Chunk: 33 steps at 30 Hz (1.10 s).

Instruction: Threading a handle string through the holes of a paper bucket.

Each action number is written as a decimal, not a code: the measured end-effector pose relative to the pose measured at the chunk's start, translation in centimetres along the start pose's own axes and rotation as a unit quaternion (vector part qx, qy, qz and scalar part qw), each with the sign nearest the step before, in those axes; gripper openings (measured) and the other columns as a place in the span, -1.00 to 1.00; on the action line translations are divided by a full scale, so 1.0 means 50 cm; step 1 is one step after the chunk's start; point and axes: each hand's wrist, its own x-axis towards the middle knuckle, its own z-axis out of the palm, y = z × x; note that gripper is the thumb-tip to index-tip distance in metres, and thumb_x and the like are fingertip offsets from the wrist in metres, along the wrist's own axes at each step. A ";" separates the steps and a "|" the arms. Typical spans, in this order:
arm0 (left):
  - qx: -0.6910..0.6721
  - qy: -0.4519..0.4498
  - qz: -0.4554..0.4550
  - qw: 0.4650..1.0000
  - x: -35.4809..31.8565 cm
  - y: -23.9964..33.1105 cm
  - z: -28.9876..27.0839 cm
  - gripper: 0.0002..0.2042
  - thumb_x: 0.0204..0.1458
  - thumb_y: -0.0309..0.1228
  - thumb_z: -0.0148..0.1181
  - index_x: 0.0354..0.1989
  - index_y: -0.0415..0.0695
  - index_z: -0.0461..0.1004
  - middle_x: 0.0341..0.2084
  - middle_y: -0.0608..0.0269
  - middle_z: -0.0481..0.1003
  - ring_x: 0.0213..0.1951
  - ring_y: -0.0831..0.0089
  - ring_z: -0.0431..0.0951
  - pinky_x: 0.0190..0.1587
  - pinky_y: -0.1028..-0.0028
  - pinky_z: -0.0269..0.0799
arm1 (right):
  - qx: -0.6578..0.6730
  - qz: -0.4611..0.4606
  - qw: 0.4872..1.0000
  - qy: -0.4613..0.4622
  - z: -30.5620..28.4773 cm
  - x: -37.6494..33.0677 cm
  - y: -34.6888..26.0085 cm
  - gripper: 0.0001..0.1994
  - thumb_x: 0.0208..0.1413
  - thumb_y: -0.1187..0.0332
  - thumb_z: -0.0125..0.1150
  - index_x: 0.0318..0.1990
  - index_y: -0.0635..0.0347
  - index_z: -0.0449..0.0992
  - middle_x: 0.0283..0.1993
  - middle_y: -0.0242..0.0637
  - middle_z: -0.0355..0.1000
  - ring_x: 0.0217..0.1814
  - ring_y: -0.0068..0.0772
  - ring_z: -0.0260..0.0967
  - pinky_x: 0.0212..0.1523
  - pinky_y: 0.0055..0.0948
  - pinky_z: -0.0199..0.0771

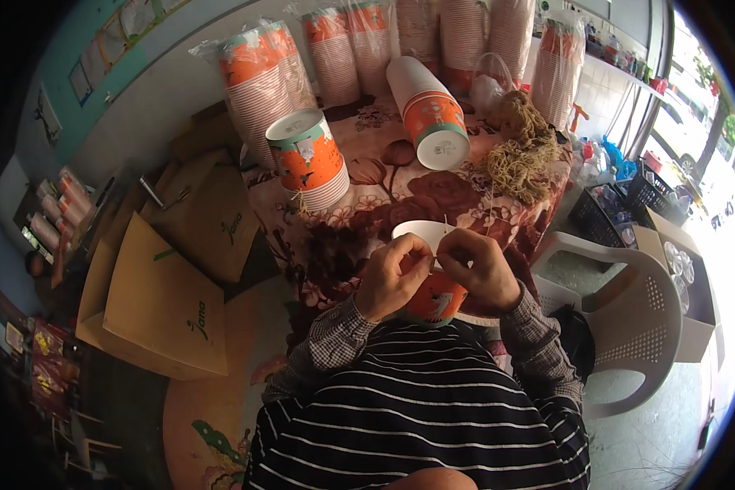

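Both hands, left (394, 278) and right (480, 269), pinch twine (443, 231) | orange paper cup (434, 298) just beneath, touching.

Both forearms enter from below and converge above the striped torso (420, 416). Left hand (394, 276) and right hand (482, 268) meet fingertip to fingertip, fingers curled in pinches.

a table under a dark floral cloth (400, 200) carries two lying stacks of orange paper cups (310, 159) and a heap of straw-coloured string (524, 163).
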 end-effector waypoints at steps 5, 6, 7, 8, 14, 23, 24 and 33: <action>-0.022 0.007 -0.014 1.000 0.001 -0.012 -0.012 -0.93 0.01 -0.58 0.16 -0.34 -0.27 0.42 -0.47 0.16 0.51 -0.42 0.41 0.54 -0.34 0.47 0.44 | 0.054 0.059 0.997 -0.015 -0.014 0.003 0.000 -0.92 0.10 0.53 0.22 -0.25 0.31 0.49 -0.39 -0.45 0.43 -0.39 -0.71 0.33 -0.34 -0.64 0.37; -0.018 0.010 -0.006 1.000 0.002 -0.012 -0.010 -0.93 0.02 -0.57 0.17 -0.35 -0.26 0.42 -0.47 0.17 0.50 -0.41 0.39 0.54 -0.32 0.46 0.44 | 0.050 0.062 0.997 -0.005 -0.014 0.003 -0.003 -0.92 0.09 0.53 0.21 -0.26 0.31 0.49 -0.41 -0.41 0.44 -0.38 -0.69 0.33 -0.32 -0.61 0.39; -0.014 0.014 0.001 1.000 0.002 -0.011 -0.009 -0.93 0.02 -0.55 0.17 -0.35 -0.26 0.42 -0.47 0.17 0.50 -0.39 0.37 0.54 -0.31 0.45 0.43 | 0.045 0.065 0.997 0.005 -0.012 0.003 -0.003 -0.92 0.08 0.52 0.21 -0.28 0.32 0.49 -0.43 -0.38 0.44 -0.37 -0.68 0.34 -0.31 -0.57 0.41; -0.013 0.016 -0.002 1.000 0.001 -0.011 -0.009 -0.93 0.02 -0.55 0.17 -0.35 -0.26 0.42 -0.47 0.17 0.50 -0.39 0.37 0.54 -0.31 0.45 0.43 | 0.036 0.067 0.997 0.005 -0.011 0.003 0.000 -0.92 0.10 0.52 0.18 -0.25 0.32 0.49 -0.43 -0.37 0.45 -0.36 -0.66 0.37 -0.29 -0.57 0.42; 0.079 0.010 0.033 0.996 0.005 0.005 -0.012 -0.76 0.01 -0.30 0.31 -0.26 -0.19 0.49 -0.47 0.17 0.51 -0.35 0.24 0.54 -0.09 0.27 0.38 | 0.075 0.072 0.994 0.021 0.008 -0.001 -0.023 -0.92 0.15 0.51 0.13 -0.22 0.31 0.47 -0.42 -0.32 0.47 -0.38 -0.59 0.43 -0.36 -0.56 0.43; 0.015 -0.046 0.043 0.998 0.000 -0.008 -0.022 -0.87 0.05 -0.49 0.28 -0.26 -0.24 0.55 -0.35 0.16 0.55 -0.44 0.55 0.60 -0.32 0.53 0.49 | -0.079 -0.057 0.993 0.060 0.028 -0.013 -0.033 -0.92 0.19 0.50 0.10 -0.21 0.28 0.48 -0.42 -0.23 0.53 -0.45 -0.46 0.53 -0.43 -0.53 0.51; 0.014 -0.048 0.043 0.998 0.000 -0.012 -0.023 -0.87 0.05 -0.49 0.28 -0.26 -0.24 0.55 -0.35 0.16 0.55 -0.44 0.55 0.60 -0.32 0.53 0.49 | -0.065 -0.063 0.993 0.072 0.030 -0.007 -0.035 -0.93 0.18 0.52 0.10 -0.21 0.27 0.48 -0.43 -0.24 0.52 -0.46 -0.47 0.53 -0.43 -0.54 0.51; 0.059 0.020 0.126 0.990 0.020 -0.013 -0.034 -0.91 0.12 -0.50 0.19 -0.30 -0.25 0.46 -0.40 0.27 0.47 -0.35 0.56 0.51 -0.35 0.54 0.46 | 0.334 0.042 0.940 0.052 0.054 0.000 0.003 -0.81 0.26 0.43 0.09 -0.03 0.22 0.33 -0.32 -0.31 0.50 -0.41 -0.64 0.40 -0.39 -0.66 0.41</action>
